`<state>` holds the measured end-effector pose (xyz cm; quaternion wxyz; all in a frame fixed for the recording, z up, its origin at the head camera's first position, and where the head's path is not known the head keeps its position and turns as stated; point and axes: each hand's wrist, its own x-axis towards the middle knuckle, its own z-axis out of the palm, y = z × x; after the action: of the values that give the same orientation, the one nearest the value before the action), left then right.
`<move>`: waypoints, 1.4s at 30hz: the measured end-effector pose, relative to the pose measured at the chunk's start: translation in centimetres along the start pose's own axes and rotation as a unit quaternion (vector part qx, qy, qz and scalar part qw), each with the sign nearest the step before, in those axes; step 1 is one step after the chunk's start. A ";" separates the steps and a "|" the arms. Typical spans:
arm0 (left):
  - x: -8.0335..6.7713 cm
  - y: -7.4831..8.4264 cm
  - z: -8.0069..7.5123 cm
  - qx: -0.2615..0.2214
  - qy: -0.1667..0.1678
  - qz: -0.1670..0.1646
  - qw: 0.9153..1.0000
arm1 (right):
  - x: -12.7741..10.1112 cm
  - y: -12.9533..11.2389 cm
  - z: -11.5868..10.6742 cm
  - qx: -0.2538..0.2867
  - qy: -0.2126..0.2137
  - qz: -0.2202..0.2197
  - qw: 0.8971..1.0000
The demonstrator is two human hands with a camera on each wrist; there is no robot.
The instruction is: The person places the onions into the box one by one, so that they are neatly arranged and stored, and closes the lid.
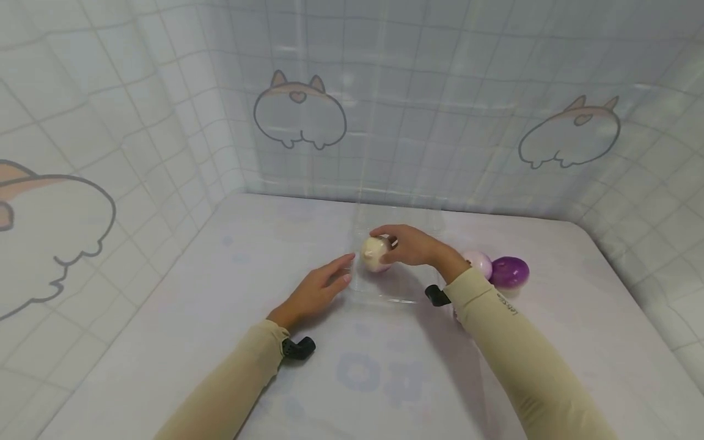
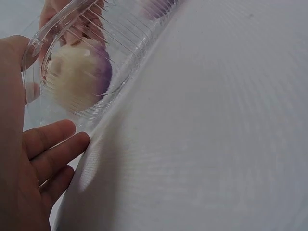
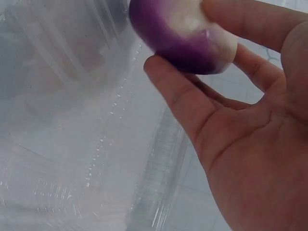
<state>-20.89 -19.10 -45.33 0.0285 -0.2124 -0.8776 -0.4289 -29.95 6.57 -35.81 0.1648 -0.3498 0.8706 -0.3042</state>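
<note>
A glossy, round purple-and-white turnip-like vegetable (image 1: 376, 253) is pinched between the thumb and fingers of my right hand (image 1: 411, 244). It is over a clear plastic box (image 1: 393, 299) on the table. The right wrist view shows fingertips against the vegetable's purple and white skin (image 3: 166, 29). My left hand (image 1: 316, 290) lies beside the box's left edge, fingers extended. In the left wrist view, the vegetable (image 2: 77, 77) shows through the box's ribbed wall (image 2: 120, 29), and the left fingers (image 2: 53, 147) spread close to that wall; whether they touch it I cannot tell.
A purple vegetable (image 1: 510, 272) and a pale pink one (image 1: 477, 261) sit right of the box, the pale one partly behind my right wrist. A transparent lid-like panel (image 1: 398, 215) extends behind the box. Tile-patterned curtains (image 1: 429, 122) border the white table (image 1: 385, 366).
</note>
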 end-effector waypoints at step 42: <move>0.0 0.0 -0.1 0.003 -0.006 -0.003 1.000 | 0.5 -0.6 0.6 -0.049 -0.002 0.070 0.996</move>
<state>-20.90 -19.17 -45.28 0.0230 -0.2124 -0.8795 -0.4253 -29.70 5.56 -35.90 0.1701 -0.2960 0.9066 -0.2481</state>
